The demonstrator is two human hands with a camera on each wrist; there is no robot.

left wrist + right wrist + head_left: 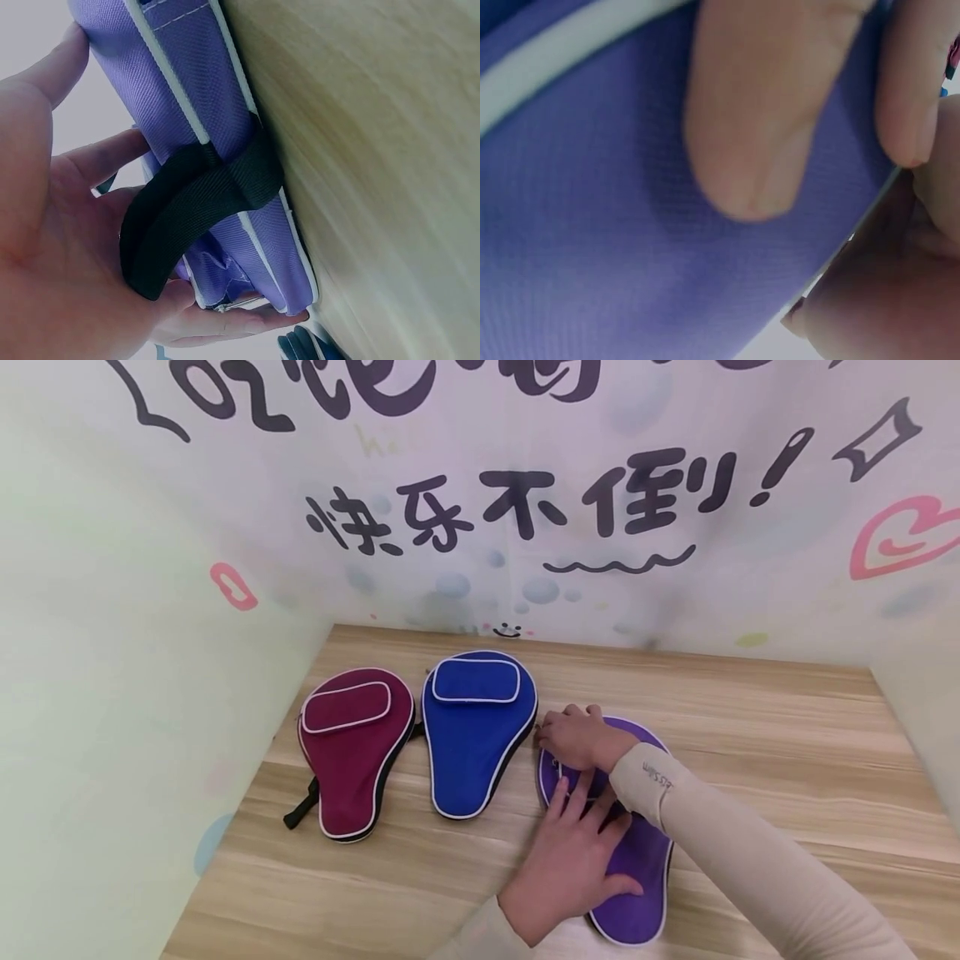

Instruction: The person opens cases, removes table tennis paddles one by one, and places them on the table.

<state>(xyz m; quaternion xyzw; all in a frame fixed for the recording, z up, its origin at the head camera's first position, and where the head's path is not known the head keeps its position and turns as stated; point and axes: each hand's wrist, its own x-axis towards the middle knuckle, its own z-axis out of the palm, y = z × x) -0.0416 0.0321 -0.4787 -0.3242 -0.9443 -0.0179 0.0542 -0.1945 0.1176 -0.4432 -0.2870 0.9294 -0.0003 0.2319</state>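
A purple table tennis paddle case (637,860) with white piping lies on the table, its narrow end toward me. My left hand (562,860) rests on it with spread, straight fingers, over the white-trimmed front pocket. In the left wrist view a black strap loop (202,202) stands out from the case's side beside the palm. My right hand (585,739) crosses beyond the left one and pinches at the case's upper left edge; the small part between thumb and fingers is hidden. Close up, one fingertip (750,165) of that hand lies on the purple fabric.
A blue paddle case (468,752) lies just left of the purple one, and a maroon paddle case (348,768) farther left with a black strap (302,806). Behind the wooden table (787,760) stands a white wall (487,443) with black lettering.
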